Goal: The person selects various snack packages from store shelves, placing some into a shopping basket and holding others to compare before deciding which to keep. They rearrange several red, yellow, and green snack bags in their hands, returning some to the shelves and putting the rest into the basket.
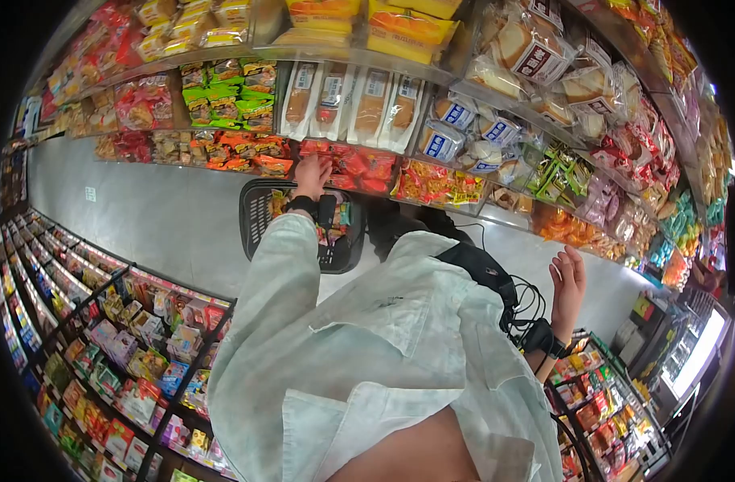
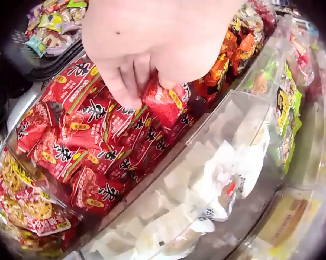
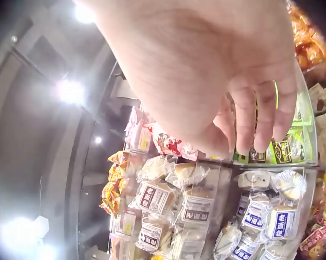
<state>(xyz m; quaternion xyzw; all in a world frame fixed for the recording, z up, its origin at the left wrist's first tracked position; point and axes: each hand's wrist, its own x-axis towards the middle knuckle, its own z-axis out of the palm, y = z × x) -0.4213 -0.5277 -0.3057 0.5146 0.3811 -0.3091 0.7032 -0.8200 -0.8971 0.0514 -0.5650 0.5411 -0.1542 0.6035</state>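
My left hand reaches into a bin of red snack packets on the lowest shelf. In the left wrist view that hand pinches one small red packet between thumb and fingers, just above the other red packets. Below the forearm, a black shopping basket holds several small colourful packets. My right hand is raised at the right, away from the shelves, its fingers loosely extended and holding nothing. The right wrist view shows this hand with bagged bread behind it.
Next to the red packets lie orange packets and yellow-red packets. Long wrapped loaves stand above, behind a clear divider. Black cables hang at my right side. A shelf of boxed goods stands at lower left.
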